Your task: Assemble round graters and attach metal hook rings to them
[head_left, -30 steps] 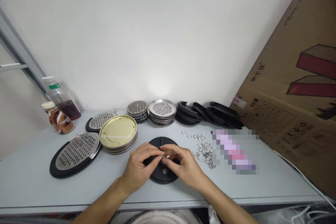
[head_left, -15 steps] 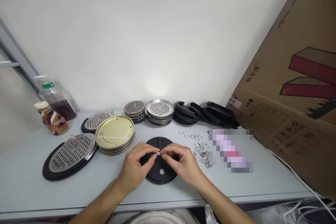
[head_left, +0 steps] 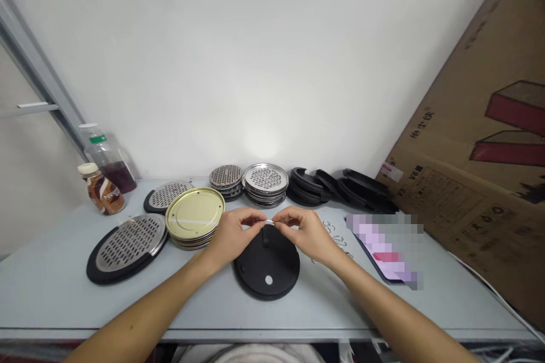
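Note:
A small metal ring (head_left: 269,222) is pinched between the fingertips of both hands. My left hand (head_left: 236,232) has its left end and my right hand (head_left: 307,232) its right end, each with thumb and fingers closed. Just beneath the fingertips, a black round plate (head_left: 266,264) lies on the table, with a short tab at its far edge and a pale hole near its front. Partly hidden behind my right hand are several loose metal rings and clips (head_left: 339,240).
Oval graters (head_left: 128,244), a stack of gold-coloured metal discs (head_left: 196,212) and two bottles (head_left: 106,195) stand on the left. Round grater plates (head_left: 266,177) and black curved parts (head_left: 306,184) line the wall. A blurred phone (head_left: 383,249) and large cardboard box (head_left: 468,181) are right.
Both hands have moved away from me, from over the middle of the black plate to its far edge, still pinching the ring. More of the plate now shows. The camera view has shifted slightly.

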Demonstrator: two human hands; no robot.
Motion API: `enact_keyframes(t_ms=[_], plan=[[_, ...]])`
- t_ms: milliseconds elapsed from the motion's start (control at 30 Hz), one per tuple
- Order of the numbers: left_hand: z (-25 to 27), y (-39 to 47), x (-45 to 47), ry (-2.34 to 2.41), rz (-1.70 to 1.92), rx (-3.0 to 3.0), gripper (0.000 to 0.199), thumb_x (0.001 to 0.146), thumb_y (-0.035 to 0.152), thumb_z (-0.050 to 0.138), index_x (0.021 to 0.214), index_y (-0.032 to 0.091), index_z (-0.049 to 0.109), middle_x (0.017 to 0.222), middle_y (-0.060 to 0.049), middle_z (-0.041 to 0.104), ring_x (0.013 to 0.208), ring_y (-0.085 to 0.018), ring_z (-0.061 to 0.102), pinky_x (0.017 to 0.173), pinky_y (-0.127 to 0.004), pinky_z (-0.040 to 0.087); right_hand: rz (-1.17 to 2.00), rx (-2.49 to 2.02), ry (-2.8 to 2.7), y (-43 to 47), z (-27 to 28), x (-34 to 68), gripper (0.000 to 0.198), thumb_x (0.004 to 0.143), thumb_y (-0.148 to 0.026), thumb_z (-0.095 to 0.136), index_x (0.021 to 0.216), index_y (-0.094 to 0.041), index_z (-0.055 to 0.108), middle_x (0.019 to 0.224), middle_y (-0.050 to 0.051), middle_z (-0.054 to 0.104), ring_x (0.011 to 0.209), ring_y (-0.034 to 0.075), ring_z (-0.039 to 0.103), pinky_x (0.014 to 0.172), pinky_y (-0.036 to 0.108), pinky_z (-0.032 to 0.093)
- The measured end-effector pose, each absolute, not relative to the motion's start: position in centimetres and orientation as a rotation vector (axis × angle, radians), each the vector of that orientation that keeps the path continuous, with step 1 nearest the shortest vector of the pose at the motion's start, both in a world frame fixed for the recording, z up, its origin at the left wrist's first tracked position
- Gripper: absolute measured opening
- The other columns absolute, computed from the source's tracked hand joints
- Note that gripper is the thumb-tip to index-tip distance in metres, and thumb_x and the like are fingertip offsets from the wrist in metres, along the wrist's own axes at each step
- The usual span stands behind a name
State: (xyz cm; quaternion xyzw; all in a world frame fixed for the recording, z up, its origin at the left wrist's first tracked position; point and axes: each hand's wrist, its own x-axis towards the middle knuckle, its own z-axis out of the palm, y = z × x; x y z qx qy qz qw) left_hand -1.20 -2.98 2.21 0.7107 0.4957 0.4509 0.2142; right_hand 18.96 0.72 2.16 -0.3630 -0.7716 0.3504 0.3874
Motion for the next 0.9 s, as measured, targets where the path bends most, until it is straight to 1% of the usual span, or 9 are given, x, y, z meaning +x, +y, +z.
enact_keyframes(t_ms=[133, 233, 333, 567, 767, 900], plan=[[0.3, -1.4, -1.1, 1.443, 1.273, 1.952, 0.014, 0.083, 0.014, 0.066, 0.088, 0.022, 0.076, 0.085, 0.001, 0.078, 0.076, -0.015, 0.071, 0.070, -0.024, 0.056, 0.820, -0.952, -1.934, 2.1, 0.2, 18.3, 0.013, 0.080, -0.016, 0.061, 0.084, -0.019, 0.073, 0.084, 0.004, 0.074, 0.076, 0.018, 0.068, 0.072, 0.029, 0.052], [-1.2, -0.7, -1.1, 1.477, 1.268, 1.965, 0.015, 0.083, 0.013, 0.066, 0.088, 0.023, 0.076, 0.087, 0.001, 0.078, 0.077, -0.016, 0.071, 0.071, -0.024, 0.055, 0.733, -0.967, -1.922, 2.3, -1.7, 17.8, 0.016, 0.080, -0.014, 0.060, 0.086, -0.020, 0.074, 0.085, 0.003, 0.074, 0.076, 0.017, 0.067, 0.075, 0.030, 0.052], [-1.7, -0.5, -1.1, 1.501, 1.257, 1.982, 0.016, 0.083, 0.012, 0.064, 0.089, 0.023, 0.075, 0.087, 0.000, 0.077, 0.076, -0.015, 0.070, 0.072, -0.025, 0.054, 0.673, -0.996, -1.910, 2.1, -2.6, 17.6, 0.017, 0.080, -0.013, 0.059, 0.086, -0.020, 0.074, 0.085, 0.003, 0.074, 0.073, 0.017, 0.066, 0.073, 0.029, 0.051], [-1.4, -3.5, -1.0, 1.456, 1.172, 2.062, 0.016, 0.083, 0.011, 0.062, 0.087, 0.021, 0.074, 0.081, 0.000, 0.074, 0.069, -0.014, 0.066, 0.068, -0.024, 0.051, 0.729, -0.976, -2.035, 0.0, -2.0, 18.0, 0.017, 0.078, -0.010, 0.060, 0.081, -0.020, 0.073, 0.076, 0.002, 0.071, 0.064, 0.014, 0.063, 0.063, 0.025, 0.048], [-0.9, -3.9, -1.2, 1.442, 1.112, 2.088, 0.015, 0.082, 0.011, 0.063, 0.087, 0.021, 0.074, 0.078, 0.000, 0.073, 0.067, -0.014, 0.065, 0.066, -0.024, 0.050, 0.730, -0.982, -2.073, -0.2, -1.6, 18.1, 0.019, 0.077, -0.007, 0.059, 0.082, -0.020, 0.073, 0.075, 0.002, 0.070, 0.065, 0.014, 0.062, 0.062, 0.025, 0.048], [-0.7, -3.8, -1.2, 1.440, 1.087, 2.113, 0.016, 0.083, 0.010, 0.062, 0.086, 0.021, 0.073, 0.081, 0.000, 0.073, 0.069, -0.014, 0.065, 0.067, -0.023, 0.051, 0.707, -0.955, -2.095, 0.0, -1.5, 18.3, 0.020, 0.076, -0.005, 0.058, 0.080, -0.020, 0.071, 0.076, 0.001, 0.070, 0.067, 0.014, 0.063, 0.064, 0.025, 0.048]])
